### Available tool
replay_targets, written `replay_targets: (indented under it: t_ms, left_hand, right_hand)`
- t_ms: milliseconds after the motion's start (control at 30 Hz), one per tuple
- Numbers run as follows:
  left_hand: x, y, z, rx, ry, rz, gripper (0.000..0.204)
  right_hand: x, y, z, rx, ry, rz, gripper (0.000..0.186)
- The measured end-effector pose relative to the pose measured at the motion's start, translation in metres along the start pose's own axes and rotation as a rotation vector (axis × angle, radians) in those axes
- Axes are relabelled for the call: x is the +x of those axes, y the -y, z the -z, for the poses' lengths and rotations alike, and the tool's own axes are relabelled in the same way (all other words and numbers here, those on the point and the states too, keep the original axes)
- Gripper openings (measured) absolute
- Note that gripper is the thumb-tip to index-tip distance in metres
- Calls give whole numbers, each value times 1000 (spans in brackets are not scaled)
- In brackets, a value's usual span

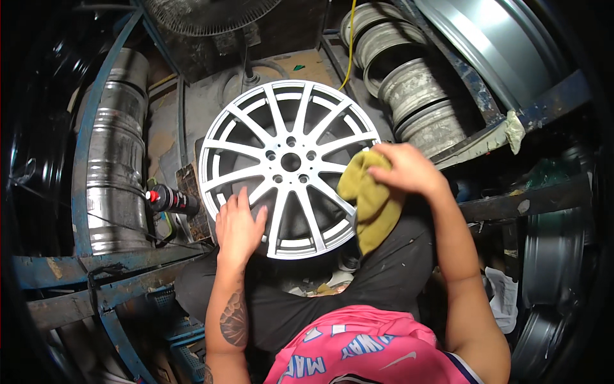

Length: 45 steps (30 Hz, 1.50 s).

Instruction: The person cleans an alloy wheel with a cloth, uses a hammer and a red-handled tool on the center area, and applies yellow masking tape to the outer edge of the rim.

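A silver multi-spoke alloy wheel (289, 163) lies face up in front of me, propped above my lap. My left hand (238, 224) rests flat on its lower left rim with the fingers spread. At the wheel's right edge my right hand (405, 168) grips an olive-yellow cloth (372, 203), which hangs down over the rim. My dark trousers and pink shirt fill the lower middle.
A black spray can with a red nozzle (167, 200) lies left of the wheel. Stacked bare rims (409, 89) stand at the back right, and a steel drum (116, 153) sits in a blue metal rack on the left. A fan (204, 13) stands behind the wheel.
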<state>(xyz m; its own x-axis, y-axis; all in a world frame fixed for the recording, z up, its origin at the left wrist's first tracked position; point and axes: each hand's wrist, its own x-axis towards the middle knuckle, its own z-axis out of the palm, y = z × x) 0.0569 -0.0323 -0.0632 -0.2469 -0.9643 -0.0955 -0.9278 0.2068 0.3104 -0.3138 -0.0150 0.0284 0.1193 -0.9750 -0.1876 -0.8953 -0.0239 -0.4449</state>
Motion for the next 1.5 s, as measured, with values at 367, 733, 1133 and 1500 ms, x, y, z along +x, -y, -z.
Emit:
replay_targets:
  t_ms: [367,733,1133,1500]
  left_hand:
    - [1,7,-21,-6,74,-29,67]
    - [28,-27,31,251,216,82,54]
    - [84,122,7,-633,419,736,95]
    - [41,127,-29,-1320,-60,541,59]
  right_hand:
    - [-3,-89,-32,95,16,-315,64]
    - [21,-117,-53,166,210,-326,95]
    - [28,-107,-93,995,-56,-547,39]
    - [5,-92,-93,1281,-207,-427,23]
